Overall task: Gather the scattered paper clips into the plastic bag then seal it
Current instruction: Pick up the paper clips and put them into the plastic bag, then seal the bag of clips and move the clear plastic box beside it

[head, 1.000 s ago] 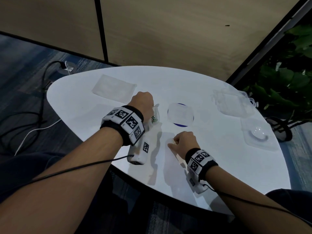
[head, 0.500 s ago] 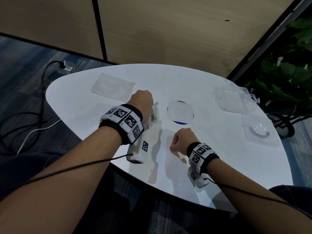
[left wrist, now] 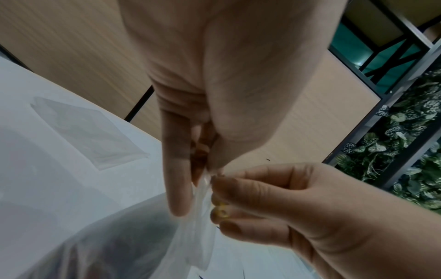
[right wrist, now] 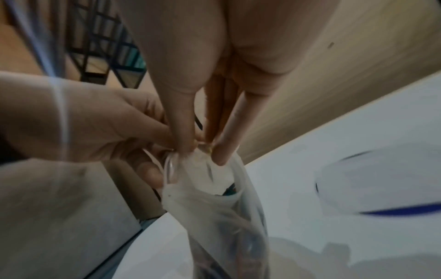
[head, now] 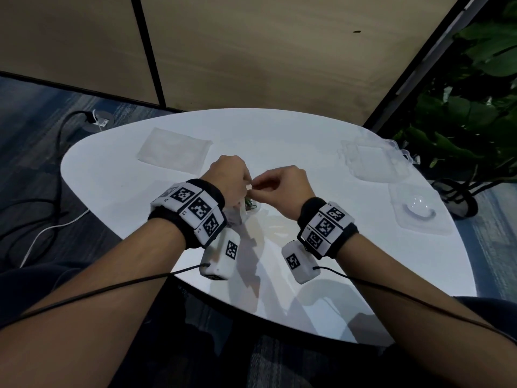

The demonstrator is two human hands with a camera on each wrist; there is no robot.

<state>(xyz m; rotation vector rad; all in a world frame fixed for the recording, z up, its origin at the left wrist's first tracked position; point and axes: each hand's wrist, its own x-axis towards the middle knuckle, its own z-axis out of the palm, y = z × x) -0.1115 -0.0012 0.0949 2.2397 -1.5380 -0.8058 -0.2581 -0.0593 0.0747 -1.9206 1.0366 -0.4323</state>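
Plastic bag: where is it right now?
Head view: the plastic bag hangs at table centre, its mouth pinched between the left hand and right hand, above the white table.

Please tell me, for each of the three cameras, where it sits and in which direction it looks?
Head: on the head, looking down at the white oval table; both forearms show.
Left wrist: along the left hand, which pinches the clear plastic bag.
Right wrist: along the right hand, over the bag's open mouth.
All three views share both hands and the bag.
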